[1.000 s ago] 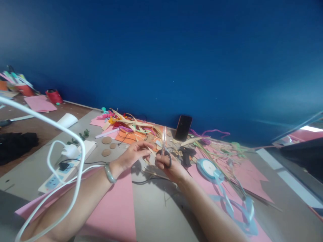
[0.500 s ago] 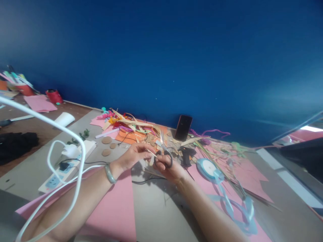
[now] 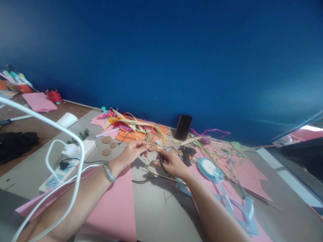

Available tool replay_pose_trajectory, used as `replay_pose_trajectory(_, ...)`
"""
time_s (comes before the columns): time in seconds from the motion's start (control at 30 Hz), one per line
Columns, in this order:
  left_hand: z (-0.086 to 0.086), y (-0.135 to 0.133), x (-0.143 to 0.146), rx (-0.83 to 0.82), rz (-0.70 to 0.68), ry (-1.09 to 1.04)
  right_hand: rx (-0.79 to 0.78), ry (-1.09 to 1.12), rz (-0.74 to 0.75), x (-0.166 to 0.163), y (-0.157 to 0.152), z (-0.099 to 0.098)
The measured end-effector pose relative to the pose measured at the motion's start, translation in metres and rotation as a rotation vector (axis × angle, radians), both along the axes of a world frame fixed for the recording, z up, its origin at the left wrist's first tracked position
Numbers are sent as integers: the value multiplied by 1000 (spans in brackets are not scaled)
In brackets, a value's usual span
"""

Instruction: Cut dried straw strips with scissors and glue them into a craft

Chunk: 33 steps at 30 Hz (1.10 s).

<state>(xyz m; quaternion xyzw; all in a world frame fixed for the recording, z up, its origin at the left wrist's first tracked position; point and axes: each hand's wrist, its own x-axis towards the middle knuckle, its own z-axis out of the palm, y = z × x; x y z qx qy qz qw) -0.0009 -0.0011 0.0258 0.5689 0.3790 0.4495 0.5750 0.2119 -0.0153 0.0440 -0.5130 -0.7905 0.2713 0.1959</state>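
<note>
My right hand (image 3: 173, 164) is wrapped around black-handled metal scissors (image 3: 162, 162); just left of them, my left hand (image 3: 133, 152) pinches what looks like a thin tan strip (image 3: 152, 147). Cutting this close could nick my fingertips.

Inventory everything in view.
wall: one, blue, back
table: one, grey, below
phone: one, black, back
scissors: one, black-handled, centre
spool: one, blue, right
power strip: one, white, left
thick cable: one, white, left
loose discs: three, brown, left
paper: several, pink, both sides
strips: many, tan, back
scraps: many, mixed colours, back
pen holder: one, red, left
container: one, red, left
cylinder: one, white, left
dark object: one, black, centre
sprig: one, green, left
bracelet: one, greyish, wrist
left hand: one, centre
right hand: one, centre
</note>
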Motion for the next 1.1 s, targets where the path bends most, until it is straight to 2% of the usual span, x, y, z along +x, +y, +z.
replay_pose_trajectory(0.2, 0, 2, 0, 32, -10, 26, 136, -148, 6, -2, -4, 8)
replay_pose_trajectory(0.47, -4, 5, 0, 9, -52, 86, 245, -219, -12, 0, -2, 4)
replay_pose_trajectory(0.73, -3, 5, 0, 4, -46, 115, 245, -213, -9, 1, -1, 7)
replay_pose_trajectory(1.1, -3, 4, -1, 13, -53, 148, 285, -269, -15, 10, 6, -4)
